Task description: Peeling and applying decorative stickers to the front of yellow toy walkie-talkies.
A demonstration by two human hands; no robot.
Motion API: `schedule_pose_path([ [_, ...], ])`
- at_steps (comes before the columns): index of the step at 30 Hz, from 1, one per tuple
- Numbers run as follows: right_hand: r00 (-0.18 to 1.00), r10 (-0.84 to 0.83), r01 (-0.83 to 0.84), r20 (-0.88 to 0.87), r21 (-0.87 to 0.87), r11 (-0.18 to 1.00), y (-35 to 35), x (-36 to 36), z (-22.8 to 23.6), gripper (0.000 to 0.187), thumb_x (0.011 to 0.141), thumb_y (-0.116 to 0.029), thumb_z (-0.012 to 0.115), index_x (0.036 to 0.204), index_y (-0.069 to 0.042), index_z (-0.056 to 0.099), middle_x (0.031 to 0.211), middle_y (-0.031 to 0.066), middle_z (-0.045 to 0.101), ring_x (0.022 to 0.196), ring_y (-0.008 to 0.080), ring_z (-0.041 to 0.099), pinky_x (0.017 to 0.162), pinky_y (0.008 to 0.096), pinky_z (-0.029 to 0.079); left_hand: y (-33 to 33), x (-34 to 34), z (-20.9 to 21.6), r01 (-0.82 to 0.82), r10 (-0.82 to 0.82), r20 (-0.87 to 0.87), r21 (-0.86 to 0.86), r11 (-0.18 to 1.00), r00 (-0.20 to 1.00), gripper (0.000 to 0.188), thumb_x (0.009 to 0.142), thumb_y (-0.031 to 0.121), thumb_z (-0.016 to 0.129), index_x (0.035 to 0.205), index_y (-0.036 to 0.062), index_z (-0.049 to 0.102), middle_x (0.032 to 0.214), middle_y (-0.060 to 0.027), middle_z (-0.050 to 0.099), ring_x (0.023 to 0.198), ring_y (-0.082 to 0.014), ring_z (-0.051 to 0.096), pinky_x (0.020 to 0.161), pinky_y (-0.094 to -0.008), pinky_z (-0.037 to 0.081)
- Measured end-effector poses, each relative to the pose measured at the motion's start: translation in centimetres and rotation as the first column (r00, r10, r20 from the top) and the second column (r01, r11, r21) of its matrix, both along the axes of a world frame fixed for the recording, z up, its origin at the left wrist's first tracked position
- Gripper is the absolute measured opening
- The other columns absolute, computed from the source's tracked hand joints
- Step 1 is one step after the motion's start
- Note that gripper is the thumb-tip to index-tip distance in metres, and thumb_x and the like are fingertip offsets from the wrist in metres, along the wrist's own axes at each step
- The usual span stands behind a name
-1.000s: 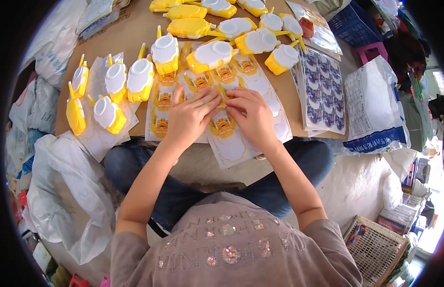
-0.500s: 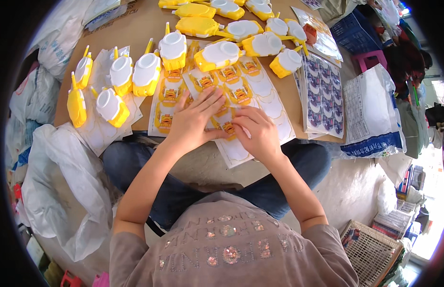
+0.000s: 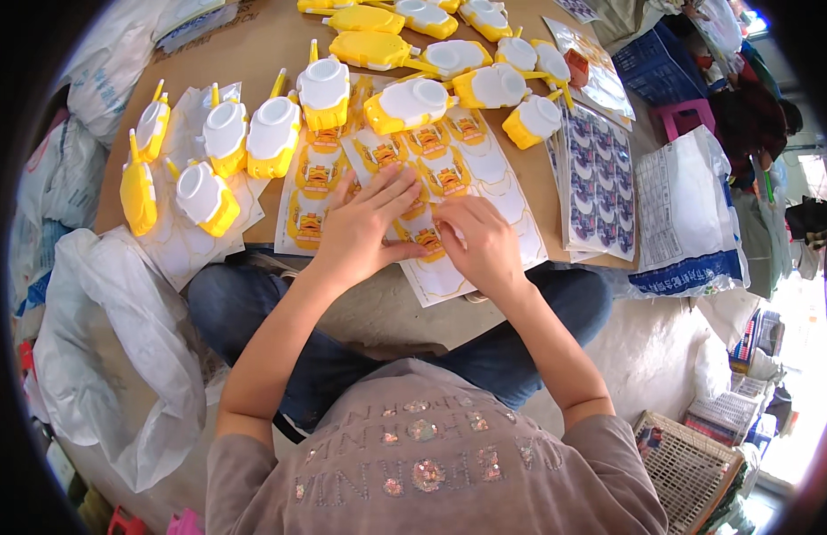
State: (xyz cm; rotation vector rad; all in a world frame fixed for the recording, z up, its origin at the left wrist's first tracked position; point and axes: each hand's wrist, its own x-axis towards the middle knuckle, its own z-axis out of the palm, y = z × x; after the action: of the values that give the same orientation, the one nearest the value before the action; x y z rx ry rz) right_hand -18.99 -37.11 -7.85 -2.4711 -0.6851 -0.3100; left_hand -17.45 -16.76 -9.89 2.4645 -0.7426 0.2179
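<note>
A sheet of yellow cartoon stickers [image 3: 448, 175] lies at the table's near edge, with bare white backing on its right side. My left hand [image 3: 374, 217] rests flat on it, fingers stretched and thumb pointing right. Just to the right, my right hand [image 3: 481, 242] is closed, its thumb and fingertips bunched at the edge of a sticker [image 3: 426, 242] on the lower part of the sheet. Whatever is between those fingertips is hidden. A second sticker sheet [image 3: 301, 218] lies partly underneath, to the left.
Several yellow-and-white toy walkie-talkies [image 3: 409, 104] fill the table's far side, with more at the left, such as one toy [image 3: 205, 198] on a backing sheet. Purple sticker sheets [image 3: 600, 183] are stacked at right. A white plastic bag [image 3: 119, 348] hangs by the left edge.
My right hand's fingers have curled in more, and the hand has turned slightly over the sticker's edge. My left hand stays in place on the sheet.
</note>
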Motion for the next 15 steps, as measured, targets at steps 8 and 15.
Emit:
schedule_pose_path([
  [8, 0.998, -0.055, 0.054, -0.029, -0.021, 0.998, 0.2, 1.6, -0.2, 0.016, 0.076, -0.002, 0.069, 0.091, -0.007, 0.068, 0.093, 0.0063, 0.062, 0.086, 0.0273, 0.061, 0.076, 0.0369, 0.051, -0.1, 0.0, 0.0, -0.005, 0.005, 0.009, 0.014, 1.000, 1.000, 0.072, 0.069, 0.048, 0.078, 0.130, 0.0122, 0.060, 0.140, -0.0016, 0.054, 0.136, -0.0181, 0.043, 0.111, -0.0527, 0.026],
  [15, 0.994, -0.110, 0.109, 0.001, 0.075, 0.991, 0.4, 1.3, -0.3, 0.014, 0.074, 0.000, 0.069, 0.086, -0.006, 0.067, 0.093, 0.0068, 0.062, 0.086, 0.0273, 0.062, 0.074, 0.0370, 0.051, -0.1, -0.1, -0.1, -0.003, 0.003, 0.026, -0.014, 1.000, 1.000, 0.070, 0.069, 0.047, 0.078, 0.127, 0.0119, 0.062, 0.138, -0.0019, 0.056, 0.135, -0.0189, 0.044, 0.110, -0.0530, 0.027],
])
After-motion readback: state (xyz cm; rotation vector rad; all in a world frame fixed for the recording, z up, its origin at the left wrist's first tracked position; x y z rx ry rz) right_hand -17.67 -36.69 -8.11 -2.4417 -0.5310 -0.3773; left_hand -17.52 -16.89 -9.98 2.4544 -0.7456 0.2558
